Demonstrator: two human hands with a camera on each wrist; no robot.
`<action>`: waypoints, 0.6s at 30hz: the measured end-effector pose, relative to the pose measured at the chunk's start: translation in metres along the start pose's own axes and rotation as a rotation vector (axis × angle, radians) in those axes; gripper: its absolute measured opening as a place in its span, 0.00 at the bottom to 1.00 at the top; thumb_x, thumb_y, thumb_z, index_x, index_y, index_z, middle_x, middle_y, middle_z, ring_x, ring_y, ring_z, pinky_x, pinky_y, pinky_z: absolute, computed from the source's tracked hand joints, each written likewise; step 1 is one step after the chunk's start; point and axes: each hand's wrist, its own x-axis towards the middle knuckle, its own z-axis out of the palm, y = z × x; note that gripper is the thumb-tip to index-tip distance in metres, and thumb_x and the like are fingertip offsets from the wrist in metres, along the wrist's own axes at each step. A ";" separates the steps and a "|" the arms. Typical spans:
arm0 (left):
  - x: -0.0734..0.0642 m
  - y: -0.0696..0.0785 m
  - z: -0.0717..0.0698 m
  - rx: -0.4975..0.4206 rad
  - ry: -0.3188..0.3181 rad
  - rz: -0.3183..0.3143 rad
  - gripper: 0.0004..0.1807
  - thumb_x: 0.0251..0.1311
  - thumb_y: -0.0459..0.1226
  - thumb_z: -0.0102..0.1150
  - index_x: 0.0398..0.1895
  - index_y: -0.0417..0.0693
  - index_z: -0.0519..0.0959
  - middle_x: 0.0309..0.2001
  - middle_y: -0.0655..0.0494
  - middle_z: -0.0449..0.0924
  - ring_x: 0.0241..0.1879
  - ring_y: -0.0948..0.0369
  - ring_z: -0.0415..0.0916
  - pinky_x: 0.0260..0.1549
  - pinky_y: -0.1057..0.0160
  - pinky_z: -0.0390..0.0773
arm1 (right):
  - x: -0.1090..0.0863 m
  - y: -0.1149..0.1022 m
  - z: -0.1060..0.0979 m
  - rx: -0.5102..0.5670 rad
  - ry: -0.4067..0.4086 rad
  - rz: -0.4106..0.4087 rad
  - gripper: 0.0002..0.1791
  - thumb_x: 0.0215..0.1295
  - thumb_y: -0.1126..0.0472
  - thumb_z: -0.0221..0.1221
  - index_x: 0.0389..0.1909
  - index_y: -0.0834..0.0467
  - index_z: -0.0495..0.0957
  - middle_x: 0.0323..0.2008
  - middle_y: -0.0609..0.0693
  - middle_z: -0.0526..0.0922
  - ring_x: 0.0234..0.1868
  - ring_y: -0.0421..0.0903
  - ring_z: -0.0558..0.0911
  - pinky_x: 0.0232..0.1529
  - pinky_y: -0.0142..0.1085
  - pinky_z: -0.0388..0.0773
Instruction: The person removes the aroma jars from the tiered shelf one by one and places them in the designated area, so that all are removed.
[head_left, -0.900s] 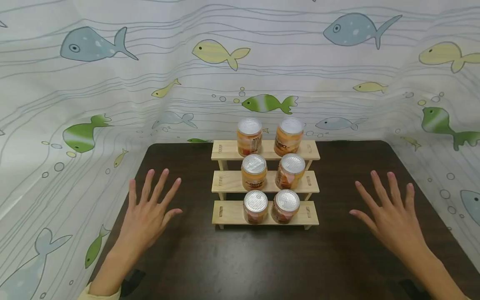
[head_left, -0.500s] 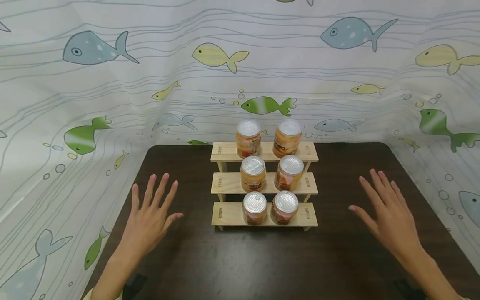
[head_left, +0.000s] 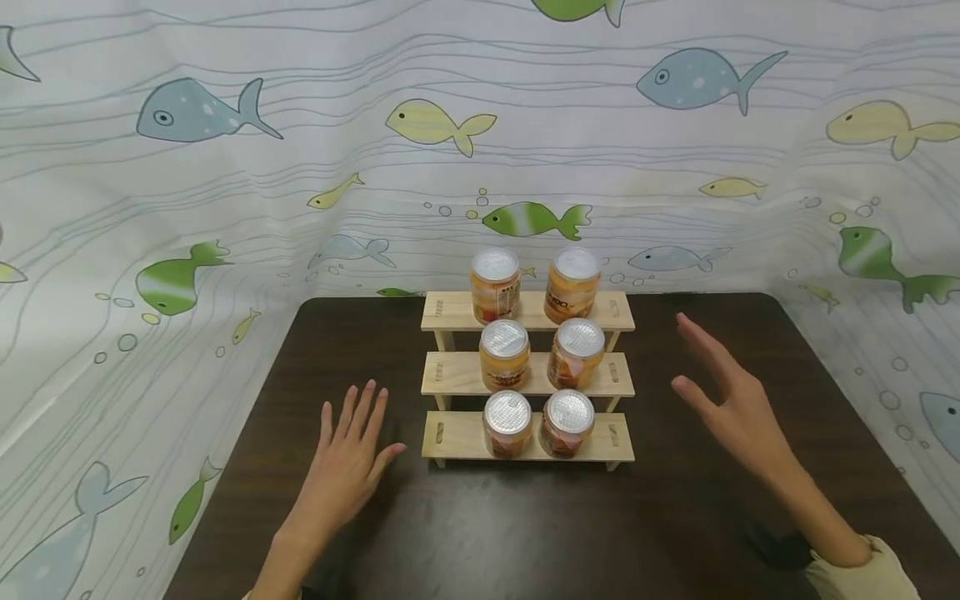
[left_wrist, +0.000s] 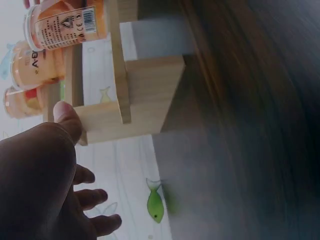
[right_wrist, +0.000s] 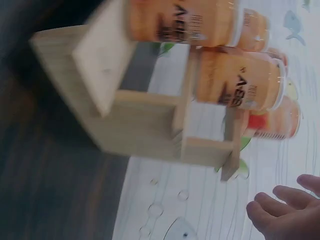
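A three-tier wooden stand [head_left: 442,433] holds jars with orange contents and silvery lids, two on each tier. On the lowest tier are a left jar [head_left: 507,425] and a right jar [head_left: 567,423]. The middle tier bears another pair, including this jar [head_left: 505,356]; the top tier has a third pair, one being this jar [head_left: 572,285]. My left hand [head_left: 347,458] is left of the stand, fingers straight and thumb out, holding nothing. On the other side my right hand [head_left: 731,408] reaches forward with extended fingers, also holding nothing and apart from the jars.
The stand is on a dark brown table [head_left: 480,533], near its far edge. Behind and along both sides hangs a white curtain [head_left: 300,50] printed with fish. A pale sleeve [head_left: 862,571] shows at the lower right.
My left hand has moved right and nearer to me, toward the stand. My right hand has come left and forward, turning onto its side with the fingers closer together.
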 end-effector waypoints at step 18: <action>0.016 0.048 0.055 -0.284 -0.083 -0.005 0.51 0.81 0.53 0.59 0.88 0.30 0.46 0.88 0.31 0.47 0.86 0.32 0.49 0.78 0.22 0.48 | 0.109 -0.020 0.040 0.343 -0.280 0.253 0.45 0.85 0.56 0.60 0.92 0.50 0.46 0.89 0.51 0.52 0.88 0.57 0.57 0.83 0.44 0.64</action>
